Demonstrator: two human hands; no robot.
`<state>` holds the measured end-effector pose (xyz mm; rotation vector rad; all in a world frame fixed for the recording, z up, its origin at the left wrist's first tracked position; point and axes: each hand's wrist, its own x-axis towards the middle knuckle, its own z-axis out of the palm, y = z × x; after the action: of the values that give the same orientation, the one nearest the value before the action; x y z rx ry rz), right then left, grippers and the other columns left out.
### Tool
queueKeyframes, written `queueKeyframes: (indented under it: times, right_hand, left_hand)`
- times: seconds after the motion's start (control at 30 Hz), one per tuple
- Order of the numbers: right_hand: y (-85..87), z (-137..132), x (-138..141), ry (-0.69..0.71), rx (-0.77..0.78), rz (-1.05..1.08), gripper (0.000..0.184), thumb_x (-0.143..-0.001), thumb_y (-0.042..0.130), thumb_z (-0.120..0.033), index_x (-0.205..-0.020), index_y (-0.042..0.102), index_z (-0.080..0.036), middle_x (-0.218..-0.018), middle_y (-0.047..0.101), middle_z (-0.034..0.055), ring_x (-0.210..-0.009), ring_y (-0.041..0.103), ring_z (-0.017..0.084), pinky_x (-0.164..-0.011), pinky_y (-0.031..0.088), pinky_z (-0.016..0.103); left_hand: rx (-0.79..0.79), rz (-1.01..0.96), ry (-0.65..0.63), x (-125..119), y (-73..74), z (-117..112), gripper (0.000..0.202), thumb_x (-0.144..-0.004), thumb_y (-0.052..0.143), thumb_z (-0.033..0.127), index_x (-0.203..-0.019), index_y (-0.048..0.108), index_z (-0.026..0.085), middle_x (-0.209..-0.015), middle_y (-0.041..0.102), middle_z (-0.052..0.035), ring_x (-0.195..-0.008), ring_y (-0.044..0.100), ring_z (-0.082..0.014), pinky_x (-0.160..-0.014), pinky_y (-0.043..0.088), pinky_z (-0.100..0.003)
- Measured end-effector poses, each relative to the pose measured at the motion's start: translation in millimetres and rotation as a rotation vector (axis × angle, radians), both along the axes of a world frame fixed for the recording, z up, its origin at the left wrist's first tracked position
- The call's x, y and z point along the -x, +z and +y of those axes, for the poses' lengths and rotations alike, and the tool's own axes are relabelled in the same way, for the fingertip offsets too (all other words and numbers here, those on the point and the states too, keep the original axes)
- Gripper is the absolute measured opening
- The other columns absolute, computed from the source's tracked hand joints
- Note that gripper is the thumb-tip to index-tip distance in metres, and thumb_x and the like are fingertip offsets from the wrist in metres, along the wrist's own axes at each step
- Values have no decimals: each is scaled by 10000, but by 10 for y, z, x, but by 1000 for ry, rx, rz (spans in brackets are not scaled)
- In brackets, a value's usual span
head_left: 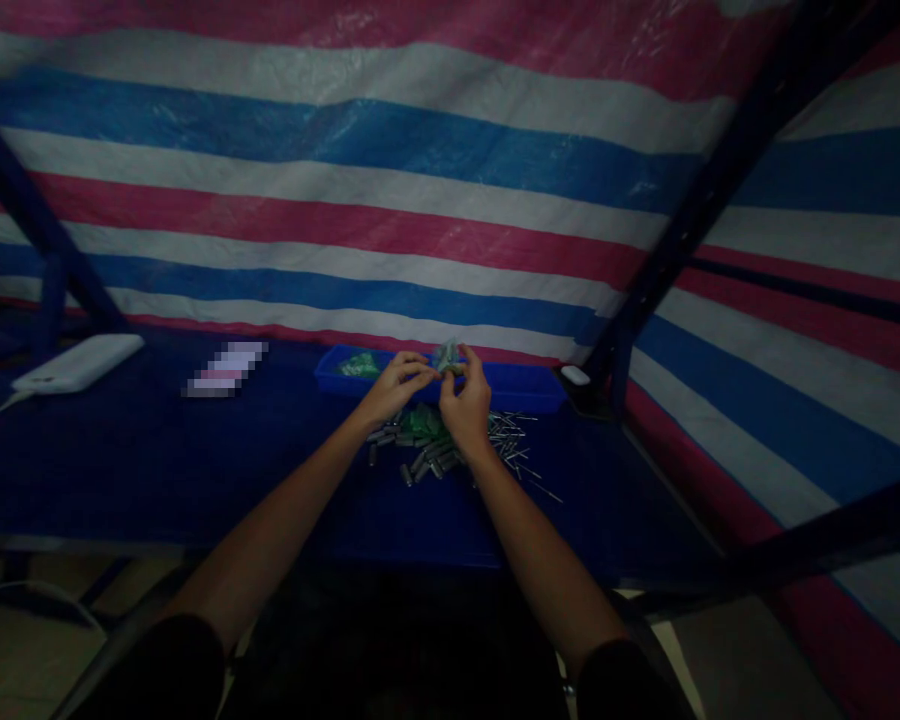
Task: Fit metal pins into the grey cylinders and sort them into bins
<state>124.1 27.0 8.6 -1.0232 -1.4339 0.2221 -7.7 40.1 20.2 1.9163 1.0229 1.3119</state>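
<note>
My right hand [468, 402] is closed on a small clear plastic bag [447, 352] above the front edge of a blue tray [529, 388]. My left hand [399, 388] meets it from the left, its fingertips pinched at the bag's lower edge. What the bag holds is too dark and small to make out. Beneath the hands, short metal cylinders [424, 466] lie loose on the blue table. Thin metal rods [514, 440] are scattered to their right. Among them is a green plastic bag [423, 422], partly hidden by my right hand. Another green bag [360, 365] rests in the tray's left end.
A white power bank [82, 362] with a cable lies at the far left, beside a pixelated flat object [226, 368]. Right of the tray sits a small white case [574, 375]. Dark blue posts [671, 235] and a striped tarp [330, 220] enclose the table's back and right.
</note>
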Motion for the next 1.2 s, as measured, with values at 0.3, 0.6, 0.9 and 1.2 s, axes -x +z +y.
queueKeyframes:
  times: [0.3,0.6,0.9,1.2]
  right_hand:
    - [16,-80,-34,-52,-109,-371,280,-786,405,-94,-865,646,-210,-860,600,50,-881,483,200,-827,391,355]
    - [42,-61,-89,-42,-129,-415,259,-764,454,-89,-861,661,-211,-1108,465,90,-1058,422,210,-899,389,375]
    - [62,-37,-120,-59,-50,-352,194,-801,473,-195,-890,647,-194,-1014,435,98,-1009,429,214,-886,385,375]
    - [50,35,-202,-102,7,-236,215,-787,475,-257,-927,615,-172,-961,454,96,-943,450,224,-854,387,386]
  left_hand:
    - [603,-413,-139,75,57,-6,396,-701,512,525,-722,591,137,-627,584,-37,-383,369,-48,-338,142,-172]
    - [187,-93,192,257,129,34,186,-694,581,326,-700,613,143,-658,638,-25,-543,533,-106,-503,383,-209]
    - [-99,736,526,1098,554,328,127,-778,532,198,-797,649,152,-650,593,-15,-647,514,-143,-684,377,-260]
    - [64,1123,299,867,197,611,142,-638,541,110,-607,651,195,-659,638,-85,-661,591,-233,-652,397,-297]
